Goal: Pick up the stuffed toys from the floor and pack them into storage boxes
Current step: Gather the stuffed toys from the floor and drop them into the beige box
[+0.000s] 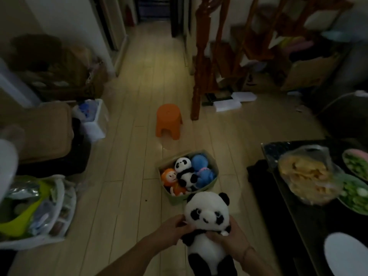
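Observation:
I hold a large black-and-white panda toy (207,222) upright in front of me, its face turned toward me. My left hand (173,229) grips its left side at the neck and my right hand (232,239) grips its right side. Just beyond it on the wooden floor stands a green storage box (214,165). Inside the box lie a small panda toy (184,171), a blue plush toy (203,170) and an orange plush toy (172,181).
An orange plastic stool (169,121) stands on the floor past the box. A dark table (310,220) with bagged food and plates is at the right. Bags and a white bin (49,208) crowd the left. Wooden furniture legs (196,76) rise ahead on the right.

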`<state>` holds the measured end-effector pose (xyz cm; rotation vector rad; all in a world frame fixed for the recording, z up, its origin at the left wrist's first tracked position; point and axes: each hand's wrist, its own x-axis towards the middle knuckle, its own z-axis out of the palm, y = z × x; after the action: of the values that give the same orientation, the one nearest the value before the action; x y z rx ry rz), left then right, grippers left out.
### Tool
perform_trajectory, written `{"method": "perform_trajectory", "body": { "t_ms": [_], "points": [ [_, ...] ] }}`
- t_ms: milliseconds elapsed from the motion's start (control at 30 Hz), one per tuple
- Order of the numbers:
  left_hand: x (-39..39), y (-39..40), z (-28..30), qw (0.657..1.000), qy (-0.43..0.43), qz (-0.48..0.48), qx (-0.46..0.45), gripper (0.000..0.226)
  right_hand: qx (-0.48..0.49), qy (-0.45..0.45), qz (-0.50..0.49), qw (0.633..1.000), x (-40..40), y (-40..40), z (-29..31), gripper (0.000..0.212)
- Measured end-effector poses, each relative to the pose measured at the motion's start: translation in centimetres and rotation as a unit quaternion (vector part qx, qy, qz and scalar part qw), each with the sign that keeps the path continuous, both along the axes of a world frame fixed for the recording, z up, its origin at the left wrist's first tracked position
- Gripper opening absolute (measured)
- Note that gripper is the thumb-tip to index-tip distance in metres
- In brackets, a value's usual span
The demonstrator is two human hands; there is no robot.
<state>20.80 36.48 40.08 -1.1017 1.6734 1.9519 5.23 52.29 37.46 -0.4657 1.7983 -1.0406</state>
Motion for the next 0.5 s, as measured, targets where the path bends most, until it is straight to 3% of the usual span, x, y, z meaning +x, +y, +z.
{"method": "perform_trajectory", "body": {
  "t_ms": [67, 167, 300, 333, 500],
  "points": [
    [-2.1, -3.0, -1.4, 1.000, -0.018, -0.002, -0.011, 0.043, 0.019, 0.007, 0.009, 1.000, -3.7, -3.2, -1.4, 0.107],
    [-5.4, -8.2, -4.4, 0.999, -0.042, 0.016, -0.016, 0.050, 0.030, 0.028, -0.006, 0.999, -9.3, -8.7, -3.6, 0.089],
    [-9.3, -15.5, -8.3, 0.987, -0.098, 0.119, -0.044, 0.043, 0.054, 0.057, -0.003, 0.997, -17.6, -16.4, -8.9, 0.124],
    [-10.2, -17.2, -9.4, 0.982, -0.115, 0.143, -0.043, 0.039, 0.067, 0.043, 0.011, 0.997, -19.6, -18.2, -11.2, 0.125],
    [-15.6, -24.4, -16.7, 0.965, -0.169, 0.196, -0.037, 0.016, 0.175, 0.058, 0.033, 0.982, -24.9, -26.7, -16.8, 0.071]
  ]
}}
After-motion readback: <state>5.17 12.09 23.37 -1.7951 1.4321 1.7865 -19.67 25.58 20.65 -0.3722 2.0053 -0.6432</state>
